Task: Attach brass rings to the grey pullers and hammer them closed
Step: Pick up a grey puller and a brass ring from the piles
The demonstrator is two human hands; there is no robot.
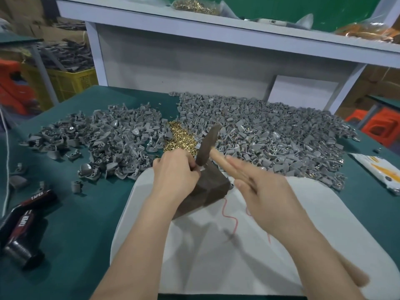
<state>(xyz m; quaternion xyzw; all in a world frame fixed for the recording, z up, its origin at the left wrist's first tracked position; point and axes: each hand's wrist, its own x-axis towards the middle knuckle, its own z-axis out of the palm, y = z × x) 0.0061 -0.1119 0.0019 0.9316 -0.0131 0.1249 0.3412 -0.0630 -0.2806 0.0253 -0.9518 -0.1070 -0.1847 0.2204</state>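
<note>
My left hand point(175, 169) pinches a small grey puller point(200, 168) down on the top of a dark metal block point(205, 191), which stands on a white mat point(216, 245). My right hand point(259, 185), blurred by motion, grips the wooden handle of a hammer point(207, 146). The hammer's dark head is just above the block, right beside my left fingers. A heap of brass rings point(179, 139) lies behind the block. Loose grey pullers form one pile on the left point(104, 144) and a larger pile on the right point(270, 137).
Black packs marked TAPER point(23, 219) lie at the table's left front, and a white packet point(378, 172) lies at the right edge. A white shelf point(216, 29) overhangs the back of the green table point(75, 234). A yellow crate point(71, 81) stands beyond the left edge.
</note>
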